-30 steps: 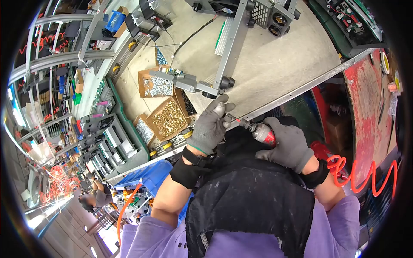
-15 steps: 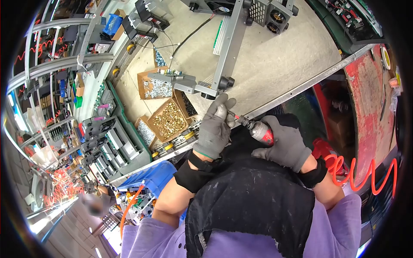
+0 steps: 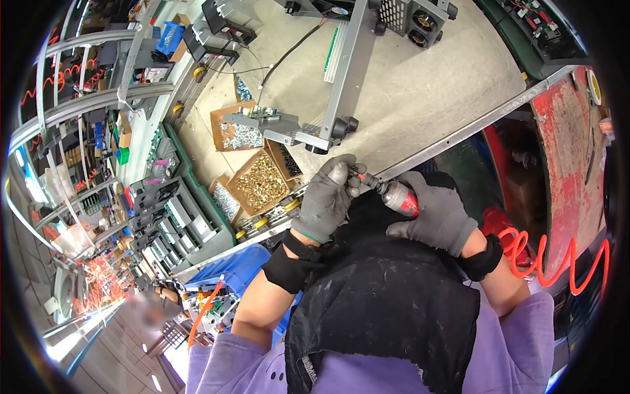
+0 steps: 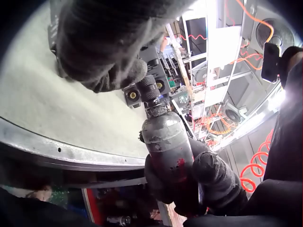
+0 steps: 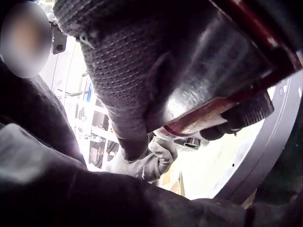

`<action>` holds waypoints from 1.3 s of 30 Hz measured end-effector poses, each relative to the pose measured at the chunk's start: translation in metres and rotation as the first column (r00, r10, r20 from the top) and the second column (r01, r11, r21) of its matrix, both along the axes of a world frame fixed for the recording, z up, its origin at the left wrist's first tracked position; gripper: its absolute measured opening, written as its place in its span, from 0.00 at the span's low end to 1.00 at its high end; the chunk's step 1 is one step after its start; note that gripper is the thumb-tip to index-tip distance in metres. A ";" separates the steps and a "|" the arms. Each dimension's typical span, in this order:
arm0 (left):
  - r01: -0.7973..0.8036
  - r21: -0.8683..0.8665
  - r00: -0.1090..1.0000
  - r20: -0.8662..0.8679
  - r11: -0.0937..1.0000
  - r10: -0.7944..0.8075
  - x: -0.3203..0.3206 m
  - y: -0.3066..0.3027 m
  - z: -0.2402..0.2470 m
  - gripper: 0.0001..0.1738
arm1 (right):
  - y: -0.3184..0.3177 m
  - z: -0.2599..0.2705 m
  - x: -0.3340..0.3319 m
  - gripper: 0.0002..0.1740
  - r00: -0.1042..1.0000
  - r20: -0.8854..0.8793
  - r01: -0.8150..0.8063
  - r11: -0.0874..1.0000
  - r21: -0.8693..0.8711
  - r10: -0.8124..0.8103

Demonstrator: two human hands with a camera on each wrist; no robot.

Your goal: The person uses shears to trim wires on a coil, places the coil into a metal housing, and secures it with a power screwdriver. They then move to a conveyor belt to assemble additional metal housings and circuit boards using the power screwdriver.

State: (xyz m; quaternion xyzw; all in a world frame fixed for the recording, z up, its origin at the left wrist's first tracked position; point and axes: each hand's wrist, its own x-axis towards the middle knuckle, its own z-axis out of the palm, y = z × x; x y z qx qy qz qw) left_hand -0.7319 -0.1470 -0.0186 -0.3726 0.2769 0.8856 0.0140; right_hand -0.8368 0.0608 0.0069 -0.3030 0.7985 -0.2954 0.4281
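My gloved right hand [image 3: 441, 215] grips a pneumatic screwdriver [image 3: 399, 198] with a worn metal front and a red body. Its nose points left, toward my gloved left hand [image 3: 324, 205]. The left fingers are curled around the bit at the tool's front, hiding its tip; I cannot tell whether a screw is there too. In the left wrist view the knurled chuck [image 4: 149, 89] emerges right beside the left fingers [image 4: 111, 78]. Both hands are held at the table's near edge, below the end of a grey metal frame [image 3: 351, 82].
Cardboard boxes of brass-coloured screws [image 3: 258, 184], silver screws [image 3: 243, 136] and black screws [image 3: 283, 159] stand left on the worktable [image 3: 446, 85]. A red coiled air hose [image 3: 571, 266] hangs at the right. A blue bin [image 3: 246, 268] sits below the table edge. Another person is at the lower left.
The left hand has shifted slightly down and its fingers have curled in further over the bit, which showed more before. The right hand keeps its hold on the screwdriver.
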 end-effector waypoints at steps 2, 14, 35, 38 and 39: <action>0.085 -0.165 0.995 -0.041 0.983 -0.093 0.003 0.000 -0.010 0.15 | 0.001 0.001 0.000 0.49 1.000 -0.009 0.001 1.000 -0.003 -0.001; 0.119 -0.186 0.972 0.221 0.975 -0.077 -0.002 -0.005 -0.003 0.17 | 0.006 0.011 0.002 0.46 0.999 0.032 -0.009 0.998 0.069 0.007; 0.166 -0.426 0.974 0.212 0.889 -0.081 0.005 0.001 -0.008 0.15 | 0.002 0.006 0.007 0.48 1.000 -0.001 -0.025 0.998 0.058 0.025; 0.107 -0.320 0.990 0.123 0.941 -0.070 0.009 0.002 -0.009 0.20 | 0.002 0.001 0.006 0.46 0.999 0.026 -0.020 0.999 0.031 0.019; 0.109 -0.321 0.989 0.126 0.941 -0.072 0.008 0.002 -0.007 0.20 | 0.003 -0.004 0.006 0.47 0.996 0.089 -0.008 0.999 0.040 0.005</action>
